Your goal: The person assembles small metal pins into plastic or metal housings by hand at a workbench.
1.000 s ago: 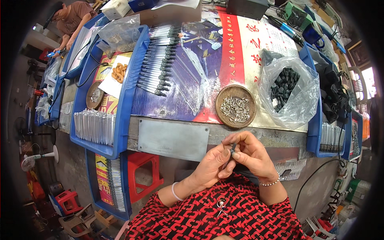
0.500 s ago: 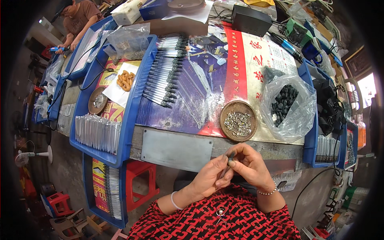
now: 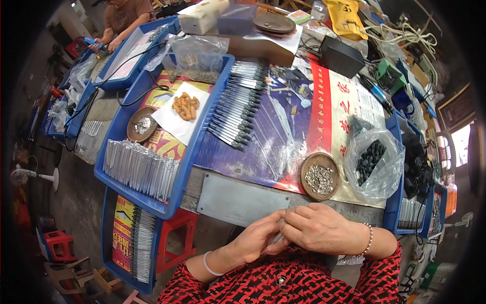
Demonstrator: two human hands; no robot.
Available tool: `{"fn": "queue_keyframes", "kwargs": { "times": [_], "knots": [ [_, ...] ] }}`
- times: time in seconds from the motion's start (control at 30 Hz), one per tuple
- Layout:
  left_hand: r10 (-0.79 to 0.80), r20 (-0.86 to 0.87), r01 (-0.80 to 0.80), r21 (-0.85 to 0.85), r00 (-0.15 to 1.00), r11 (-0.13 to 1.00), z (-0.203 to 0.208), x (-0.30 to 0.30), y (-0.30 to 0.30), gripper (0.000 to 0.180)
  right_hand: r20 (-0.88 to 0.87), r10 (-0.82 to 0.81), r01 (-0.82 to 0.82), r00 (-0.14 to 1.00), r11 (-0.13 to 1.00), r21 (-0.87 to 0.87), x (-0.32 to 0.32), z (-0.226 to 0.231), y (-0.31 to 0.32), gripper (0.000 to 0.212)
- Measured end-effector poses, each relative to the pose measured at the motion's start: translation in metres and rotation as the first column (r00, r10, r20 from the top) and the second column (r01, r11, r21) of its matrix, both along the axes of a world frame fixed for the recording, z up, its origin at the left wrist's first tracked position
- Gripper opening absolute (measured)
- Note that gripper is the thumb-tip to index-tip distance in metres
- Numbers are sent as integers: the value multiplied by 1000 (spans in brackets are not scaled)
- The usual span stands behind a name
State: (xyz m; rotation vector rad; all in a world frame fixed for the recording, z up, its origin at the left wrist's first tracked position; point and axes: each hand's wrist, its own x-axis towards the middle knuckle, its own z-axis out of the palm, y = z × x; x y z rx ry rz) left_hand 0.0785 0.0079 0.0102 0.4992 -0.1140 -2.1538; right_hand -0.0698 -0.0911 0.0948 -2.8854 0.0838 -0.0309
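Observation:
My left hand [image 3: 257,237] is closed around a slim silver-grey piece [image 3: 276,238], mostly hidden by the fingers. Folded over its upper end, my right hand [image 3: 318,229] presses against the left fingertips. What the right fingers cover cannot be made out. Both hands are held together just off the table's near edge. Closest to them on the table is a round brown bowl [image 3: 305,178] of small shiny metal pins. A clear plastic bag [image 3: 389,175] of small black pieces lies to its right. Rows of slim silver rods with dark ends [image 3: 237,109] lie further left.
A blue tray [image 3: 174,202] at left holds upright silver strips, a small bowl [image 3: 132,133] and brown twisted snacks [image 3: 186,106] on paper. A metal plate [image 3: 238,198] lies along the near edge. Another blue tray [image 3: 392,213] stands at right. A person [image 3: 129,20] works at far left.
My right hand has turned and closed over the left fingertips, covering the dark piece that showed there. The view has shifted, so the table contents appear further right and lower.

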Motion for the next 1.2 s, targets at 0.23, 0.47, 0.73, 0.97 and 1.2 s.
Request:
{"fn": "queue_keyframes", "kwargs": {
  "times": [0.23,0.47,0.73,0.97,1.2],
  "knots": [
    [325,86,-315,-110,942,943,4,47,-5,46,-6,-71,71,997,997,-20,32,6,-54,12],
    [891,437,-493,-753,120,436,-33,63,-10,42,295,-488,491,821,868,71,90,-33,-154,10],
    [910,409,-346,-846,68,406,-34,55,-14,39,307,-588,616,748,788,8,150,-77,-198,12],
    [891,446,-321,-834,86,448,-33,57,-15,39,308,-587,629,749,775,-54,167,-93,-208,13],
    [881,463,-326,-821,100,468,-32,56,-13,37,307,-623,670,719,738,-72,174,-97,-205,16]
  ]
}}
